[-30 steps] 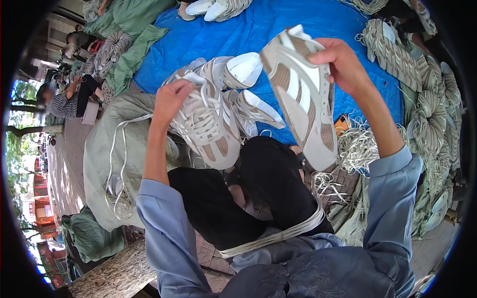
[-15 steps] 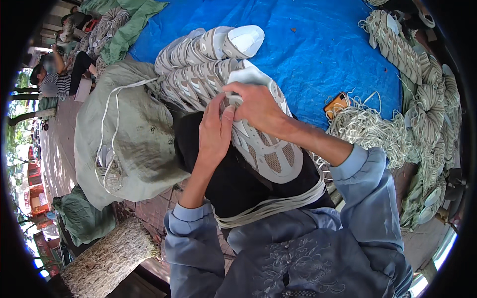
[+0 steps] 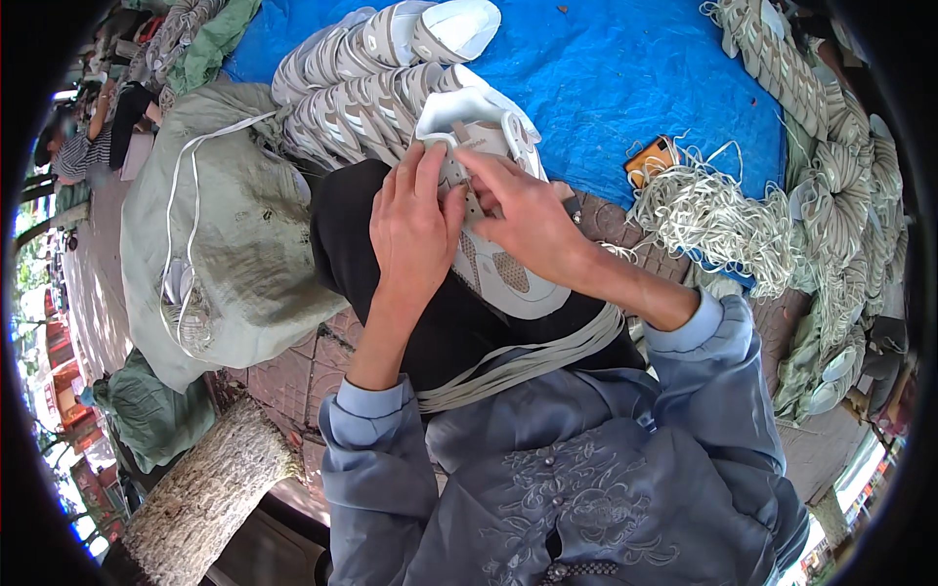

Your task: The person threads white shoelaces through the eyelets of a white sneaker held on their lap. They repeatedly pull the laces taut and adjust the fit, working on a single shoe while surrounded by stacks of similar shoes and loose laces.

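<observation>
A grey, white and beige shoe upper [image 3: 513, 285] lies over my black-trousered lap, its toe toward me and its opening facing away. My left hand [image 3: 415, 220] is closed on the eyelet flap at its left edge, with fingertips over the flap and thumb beside it. Close by on the right, my right hand [image 3: 528, 210] has curled fingers and thumb pinching at the same eyelet area. Any lace end between the fingertips is hidden. Several loose white laces [image 3: 518, 361] lie in a bundle across my lap.
Rows of nested shoe uppers [image 3: 342, 117] lie ahead on a blue tarp [image 3: 625, 59]. A greyish sack [image 3: 244, 234] stands at left. At right are a tangled lace pile [image 3: 718, 220], an orange-and-black object [image 3: 650, 156] and tied upper bundles [image 3: 840, 210]. A person [image 3: 73, 151] sits far left.
Both hands remain at the shoe upper's eyelets, the right hand's fingers now curled lower beside the left. The tongue and opening show more. The whole view has shifted slightly.
</observation>
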{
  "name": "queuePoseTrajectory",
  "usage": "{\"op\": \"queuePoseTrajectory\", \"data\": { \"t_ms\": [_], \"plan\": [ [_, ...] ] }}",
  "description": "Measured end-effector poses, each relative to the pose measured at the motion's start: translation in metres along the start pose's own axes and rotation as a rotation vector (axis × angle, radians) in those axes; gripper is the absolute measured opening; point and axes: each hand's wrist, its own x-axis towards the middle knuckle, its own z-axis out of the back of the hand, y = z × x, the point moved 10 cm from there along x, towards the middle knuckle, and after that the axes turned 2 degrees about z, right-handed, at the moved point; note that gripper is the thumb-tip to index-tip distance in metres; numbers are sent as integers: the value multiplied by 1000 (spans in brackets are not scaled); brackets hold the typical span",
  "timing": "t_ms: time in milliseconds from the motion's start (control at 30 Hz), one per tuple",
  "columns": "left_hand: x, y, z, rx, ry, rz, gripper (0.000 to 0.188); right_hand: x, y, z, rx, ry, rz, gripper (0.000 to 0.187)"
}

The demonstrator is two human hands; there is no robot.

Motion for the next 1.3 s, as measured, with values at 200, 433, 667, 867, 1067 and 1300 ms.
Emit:
{"op": "queuePoseTrajectory", "data": {
  "t_ms": [200,433,667,867,1067,1300],
  "plan": [
    [-6,4,-5,84,-21,17,43,-102,41,-43,-114,726,251,12],
    [-11,-10,9,-73,-1,-19,36,-146,24,-95,-347,991,228,7],
    [-60,-49,9,-967,390,168,30,-61,22,16,398,580,-123,11],
    [-117,-57,-10,-1323,1173,595,18,-24,-102,197,-153,26,-279,11],
    [-100,5,1,-1279,998,693,23,-86,-273,344,-462,-129,-461,12],
    [-59,3,-25,-1633,719,844,35,-46,-192,206,-598,169,-184,32]
  ]
}}
